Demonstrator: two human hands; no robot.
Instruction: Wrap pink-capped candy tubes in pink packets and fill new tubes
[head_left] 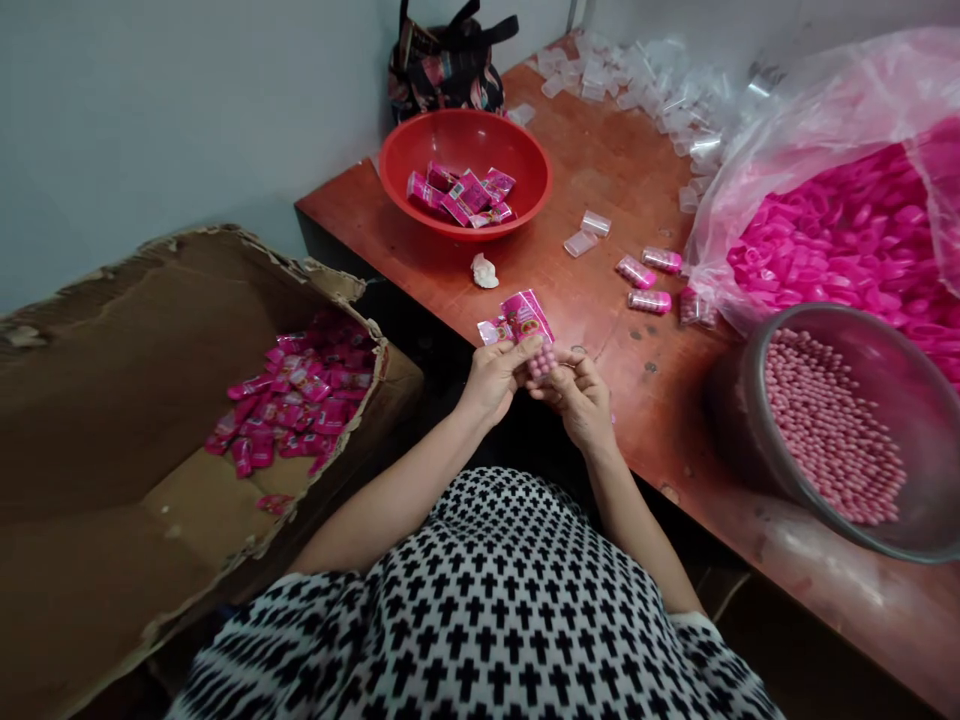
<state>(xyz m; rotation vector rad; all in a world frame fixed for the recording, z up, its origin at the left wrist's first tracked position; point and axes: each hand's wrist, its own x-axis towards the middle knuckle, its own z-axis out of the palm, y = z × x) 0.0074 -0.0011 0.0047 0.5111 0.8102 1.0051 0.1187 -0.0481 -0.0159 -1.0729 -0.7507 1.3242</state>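
My left hand (493, 378) and my right hand (574, 395) meet above the table's front edge. Between them is a clear tube of pink pills (541, 360), with a pink printed wrapper (527, 318) around or behind its upper end. My left thumb presses on the tube, and my right fingers pinch its lower end. Several filled tubes (636, 271) lie just beyond my hands on the reddish-brown wooden table (600, 170). Two empty clear tubes (581, 235) lie farther back.
A red bowl (465, 145) holds pink packets. A cardboard box (187, 400) with pink packets stands at left. At right are a steel bowl of pink pills (829, 425) and a plastic bag of pink caps (847, 230). Clear tube parts (630, 90) and a handbag (446, 70) lie behind.
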